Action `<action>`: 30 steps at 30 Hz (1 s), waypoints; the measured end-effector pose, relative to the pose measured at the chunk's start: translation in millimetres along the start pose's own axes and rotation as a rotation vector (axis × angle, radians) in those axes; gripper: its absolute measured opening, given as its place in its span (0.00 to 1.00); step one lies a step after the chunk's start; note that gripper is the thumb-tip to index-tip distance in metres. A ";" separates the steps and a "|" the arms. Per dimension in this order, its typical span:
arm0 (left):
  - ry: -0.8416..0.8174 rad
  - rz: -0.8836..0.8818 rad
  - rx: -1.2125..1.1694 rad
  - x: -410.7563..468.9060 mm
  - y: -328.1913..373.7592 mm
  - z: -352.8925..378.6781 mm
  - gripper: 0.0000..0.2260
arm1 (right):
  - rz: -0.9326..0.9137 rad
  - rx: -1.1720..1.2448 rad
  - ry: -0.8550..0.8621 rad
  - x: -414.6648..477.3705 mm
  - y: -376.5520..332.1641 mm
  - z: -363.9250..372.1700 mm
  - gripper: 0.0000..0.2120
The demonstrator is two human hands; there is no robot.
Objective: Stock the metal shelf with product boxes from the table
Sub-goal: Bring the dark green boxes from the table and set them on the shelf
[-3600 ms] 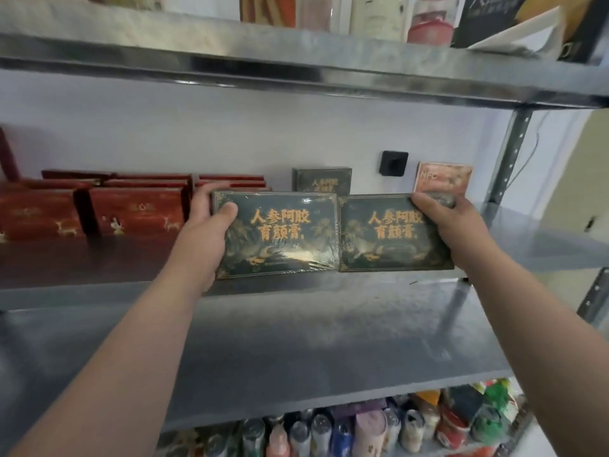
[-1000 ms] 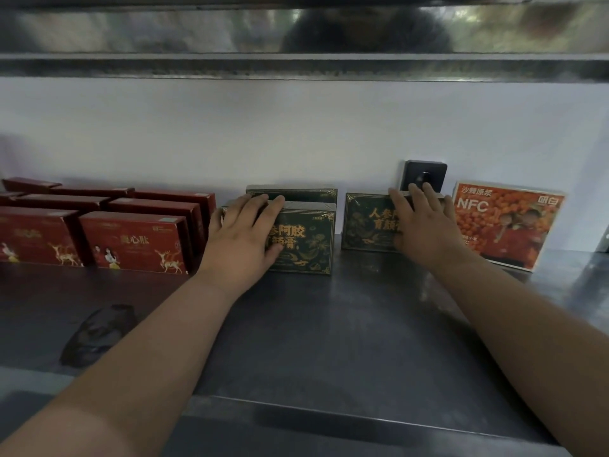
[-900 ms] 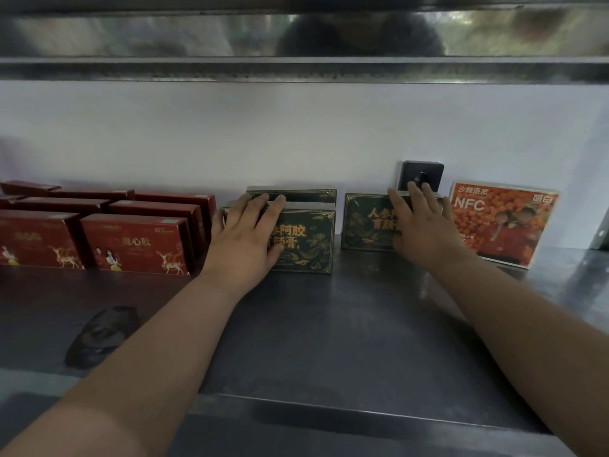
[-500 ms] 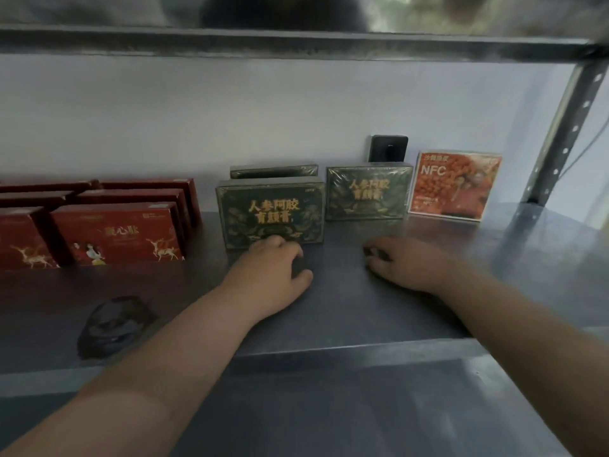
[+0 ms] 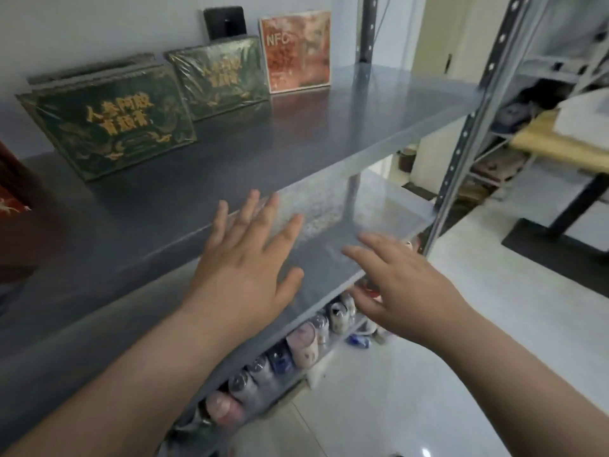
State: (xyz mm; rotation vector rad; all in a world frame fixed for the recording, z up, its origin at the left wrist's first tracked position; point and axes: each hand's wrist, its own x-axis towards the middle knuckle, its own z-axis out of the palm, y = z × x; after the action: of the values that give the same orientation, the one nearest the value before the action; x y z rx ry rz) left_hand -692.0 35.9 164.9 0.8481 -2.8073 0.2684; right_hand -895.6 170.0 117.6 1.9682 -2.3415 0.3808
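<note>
Two dark green boxes with gold lettering stand upright at the back of the metal shelf: the nearer green box at left, the farther green box to its right. Behind the nearer one the top of a third green box shows. My left hand and my right hand are both off the boxes, fingers spread and holding nothing, hovering in front of the shelf's front edge.
An orange NFC box stands right of the green boxes, a black wall socket behind them. Red boxes sit at far left. Bottles and cans fill the lowest shelf. A table stands at right.
Both hands have pulled back from the shelf surface to in front of its edge, with fingers now spread. My view has swung right and down, so the floor and table show.
</note>
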 end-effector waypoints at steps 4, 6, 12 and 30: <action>-0.049 0.152 -0.177 -22.6 59.6 47.4 0.28 | 0.205 0.034 -0.149 -83.8 12.5 31.2 0.20; -0.126 0.221 -0.259 -35.7 93.7 74.9 0.24 | 0.331 0.048 -0.232 -124.1 19.4 43.2 0.21; -0.440 0.369 -0.289 -87.5 186.4 132.4 0.25 | 0.566 0.156 -0.367 -247.2 32.5 85.1 0.21; -0.748 1.210 -0.251 -196.0 367.3 168.3 0.23 | 1.233 0.317 -0.437 -531.5 -83.8 123.4 0.19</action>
State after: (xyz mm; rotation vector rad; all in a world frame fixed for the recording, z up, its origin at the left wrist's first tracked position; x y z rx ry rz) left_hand -760.8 401.5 -86.6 -1.1117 -3.4979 -0.3239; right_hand -702.2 640.5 -96.9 0.3716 -3.7022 0.3743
